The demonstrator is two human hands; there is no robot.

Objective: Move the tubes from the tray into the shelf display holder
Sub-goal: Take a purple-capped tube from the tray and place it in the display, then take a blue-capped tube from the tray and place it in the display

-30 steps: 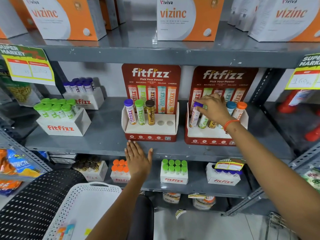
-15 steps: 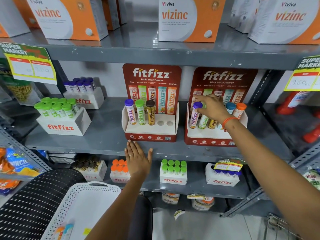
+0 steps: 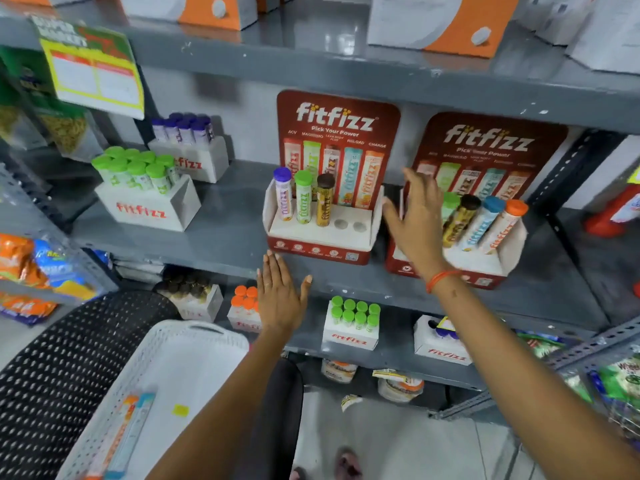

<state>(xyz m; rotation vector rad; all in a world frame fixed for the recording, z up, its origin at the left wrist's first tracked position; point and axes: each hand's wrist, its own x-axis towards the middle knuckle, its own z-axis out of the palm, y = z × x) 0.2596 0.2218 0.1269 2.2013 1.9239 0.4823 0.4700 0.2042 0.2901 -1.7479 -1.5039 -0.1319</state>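
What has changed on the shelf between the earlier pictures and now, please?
The right hand has let go of the purple-capped tube in the right display holder and drawn back leftward, fingers spread. The left hand stays flat on the shelf edge; the left display holder keeps three tubes, two holes empty.

Bright, motion-blurred (worst rightward), edges bowed

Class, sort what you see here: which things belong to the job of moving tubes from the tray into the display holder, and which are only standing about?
Part of the job:
white tray
two tubes in the tray
left display holder with two free holes
right display holder
right hand, left hand, both open

Standing about:
boxed green-capped tubes
orange and white boxes above
snack packets
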